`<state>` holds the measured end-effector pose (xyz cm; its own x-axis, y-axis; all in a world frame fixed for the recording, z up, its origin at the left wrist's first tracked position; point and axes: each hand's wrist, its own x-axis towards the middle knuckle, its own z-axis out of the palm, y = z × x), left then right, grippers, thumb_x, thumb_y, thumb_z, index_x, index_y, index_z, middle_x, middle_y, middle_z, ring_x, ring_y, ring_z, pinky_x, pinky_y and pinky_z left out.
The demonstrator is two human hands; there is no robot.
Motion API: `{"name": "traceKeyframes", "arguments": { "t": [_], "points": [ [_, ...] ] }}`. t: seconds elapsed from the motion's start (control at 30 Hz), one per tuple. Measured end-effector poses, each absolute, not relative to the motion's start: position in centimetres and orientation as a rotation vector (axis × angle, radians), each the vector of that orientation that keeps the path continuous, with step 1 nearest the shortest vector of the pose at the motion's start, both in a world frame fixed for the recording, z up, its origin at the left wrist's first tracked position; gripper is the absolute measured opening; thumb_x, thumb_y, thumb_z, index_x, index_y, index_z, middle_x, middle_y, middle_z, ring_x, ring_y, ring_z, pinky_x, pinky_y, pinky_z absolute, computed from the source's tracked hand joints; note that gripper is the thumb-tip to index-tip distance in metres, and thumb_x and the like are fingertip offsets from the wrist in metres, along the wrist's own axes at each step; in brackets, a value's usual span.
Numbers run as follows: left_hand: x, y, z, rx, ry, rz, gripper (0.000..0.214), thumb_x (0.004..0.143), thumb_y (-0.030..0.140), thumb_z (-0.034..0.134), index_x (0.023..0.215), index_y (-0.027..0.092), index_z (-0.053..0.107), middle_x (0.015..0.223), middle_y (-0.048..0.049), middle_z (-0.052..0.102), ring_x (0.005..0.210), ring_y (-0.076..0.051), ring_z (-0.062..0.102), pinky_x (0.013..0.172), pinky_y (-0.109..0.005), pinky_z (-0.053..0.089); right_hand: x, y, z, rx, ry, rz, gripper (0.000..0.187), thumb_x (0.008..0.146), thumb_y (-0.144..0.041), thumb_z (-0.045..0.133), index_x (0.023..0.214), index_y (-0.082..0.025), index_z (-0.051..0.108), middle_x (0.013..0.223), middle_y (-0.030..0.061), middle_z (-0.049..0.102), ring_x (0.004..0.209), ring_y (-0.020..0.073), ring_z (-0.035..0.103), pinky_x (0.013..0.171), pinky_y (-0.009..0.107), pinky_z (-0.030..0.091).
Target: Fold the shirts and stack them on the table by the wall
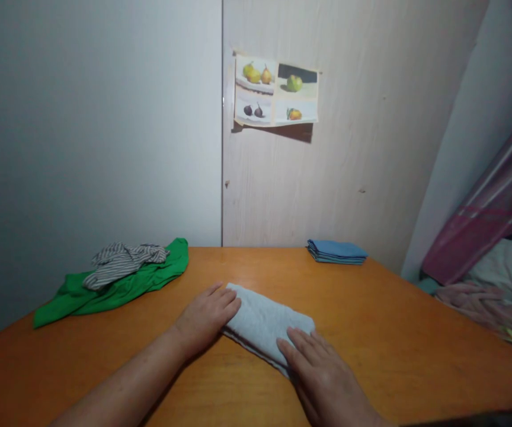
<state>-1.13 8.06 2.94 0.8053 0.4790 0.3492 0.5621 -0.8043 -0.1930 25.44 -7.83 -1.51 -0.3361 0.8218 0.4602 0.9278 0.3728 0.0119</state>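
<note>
A folded pale grey cloth (262,320) lies on the orange wooden table (384,332) just in front of me. My left hand (207,313) rests flat on its left end, fingers stretched out over the fabric. My right hand (322,373) lies flat on its near right end, fingers extended and pressing down. Neither hand grips anything.
A crumpled green garment (118,287) with a grey striped cloth (120,261) on top lies at the table's back left. A folded blue stack (336,251) sits at the back right. Behind stands a wall with a fruit picture (276,90). Bedding (491,290) lies to the right.
</note>
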Motion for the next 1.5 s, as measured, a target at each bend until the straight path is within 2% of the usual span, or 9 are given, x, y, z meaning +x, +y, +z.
{"name": "traceKeyframes", "arguments": {
  "t": [0.17, 0.33, 0.5, 0.63, 0.8, 0.93, 1.03, 1.33, 1.5],
  "points": [
    [-2.3, 8.5, 1.6, -2.711, -0.904, -0.407, 0.051, 0.093, 0.009, 0.045, 0.140, 0.022, 0.058, 0.149, -0.0129, 0.056, 0.135, -0.026, 0.053, 0.115, -0.045, 0.039, 24.7, -8.3, -1.2, -1.600, -2.263, -0.281, 0.056, 0.085, -0.028, 0.062, 0.140, -0.018, 0.060, 0.144, 0.0207, 0.057, 0.129, 0.0388, 0.058, 0.105, 0.061, 0.048],
    [-2.4, 8.6, 1.3, -2.702, -0.977, -0.343, 0.056, 0.092, 0.007, 0.044, 0.144, 0.024, 0.054, 0.153, -0.0098, 0.052, 0.136, -0.025, 0.053, 0.115, -0.043, 0.040, 24.7, -7.9, -1.3, -1.595, -2.231, -0.280, 0.055, 0.084, -0.013, 0.055, 0.138, -0.018, 0.061, 0.143, 0.0157, 0.060, 0.130, 0.0331, 0.059, 0.108, 0.056, 0.048],
    [0.1, 7.4, 2.0, -2.610, -1.131, -0.307, 0.049, 0.086, 0.005, 0.045, 0.131, 0.018, 0.061, 0.136, -0.0135, 0.066, 0.116, -0.030, 0.065, 0.106, -0.048, 0.045, 26.3, -5.8, -0.9, -1.673, -2.137, -0.277, 0.046, 0.088, -0.010, 0.049, 0.131, -0.020, 0.064, 0.138, 0.0126, 0.065, 0.127, 0.0288, 0.061, 0.109, 0.051, 0.046],
    [1.5, 6.6, 2.1, -2.581, -1.175, -0.331, 0.044, 0.084, 0.004, 0.045, 0.121, 0.017, 0.065, 0.122, -0.0140, 0.071, 0.107, -0.031, 0.066, 0.095, -0.047, 0.051, 28.0, -4.6, -0.1, -1.708, -2.122, -0.218, 0.043, 0.091, -0.012, 0.047, 0.129, -0.021, 0.065, 0.138, 0.0108, 0.065, 0.129, 0.0277, 0.060, 0.112, 0.052, 0.043],
    [0.4, 7.2, 0.9, -2.526, -1.016, -0.582, 0.054, 0.079, 0.006, 0.052, 0.131, 0.018, 0.062, 0.136, -0.0121, 0.064, 0.126, -0.031, 0.056, 0.112, -0.050, 0.039, 28.8, -5.1, -0.5, -1.662, -2.121, -0.184, 0.050, 0.088, -0.016, 0.051, 0.138, -0.020, 0.059, 0.146, 0.0111, 0.059, 0.134, 0.0275, 0.055, 0.117, 0.053, 0.037],
    [0.2, 7.3, 0.7, -2.524, -0.918, -0.703, 0.053, 0.082, 0.008, 0.052, 0.133, 0.020, 0.062, 0.141, -0.0099, 0.062, 0.135, -0.030, 0.051, 0.123, -0.058, 0.021, 29.1, -5.1, -0.4, -1.649, -2.060, -0.184, 0.047, 0.089, -0.014, 0.047, 0.133, -0.019, 0.060, 0.136, 0.0105, 0.067, 0.126, 0.0259, 0.061, 0.116, 0.053, 0.038],
    [0.1, 7.3, 1.0, -2.534, -0.903, -0.703, 0.055, 0.084, 0.007, 0.050, 0.136, 0.020, 0.060, 0.144, -0.0088, 0.061, 0.140, -0.029, 0.047, 0.124, -0.060, 0.015, 29.5, -4.7, -0.3, -1.606, -2.040, -0.221, 0.044, 0.090, -0.012, 0.046, 0.130, -0.020, 0.063, 0.131, 0.0098, 0.069, 0.123, 0.0249, 0.063, 0.117, 0.054, 0.036],
    [-2.8, 8.1, 0.5, -2.685, -0.862, -0.425, 0.071, 0.085, 0.003, 0.043, 0.150, 0.031, 0.047, 0.156, -0.0011, 0.049, 0.146, -0.025, 0.041, 0.123, -0.054, 0.026, 30.1, -5.7, -1.6, -1.562, -2.160, -0.255, 0.044, 0.095, -0.020, 0.048, 0.137, -0.023, 0.062, 0.143, 0.0096, 0.061, 0.133, 0.0260, 0.057, 0.116, 0.054, 0.040],
    [-4.2, 8.8, 1.3, -2.646, -1.229, -0.573, 0.051, 0.092, 0.018, 0.045, 0.141, 0.022, 0.058, 0.150, -0.0090, 0.056, 0.140, -0.028, 0.049, 0.119, -0.054, 0.035, 30.3, -6.1, -1.6, -1.572, -2.144, -0.204, 0.047, 0.096, -0.026, 0.050, 0.142, -0.023, 0.060, 0.145, 0.0108, 0.059, 0.134, 0.0276, 0.056, 0.115, 0.054, 0.042]
  ]
}}
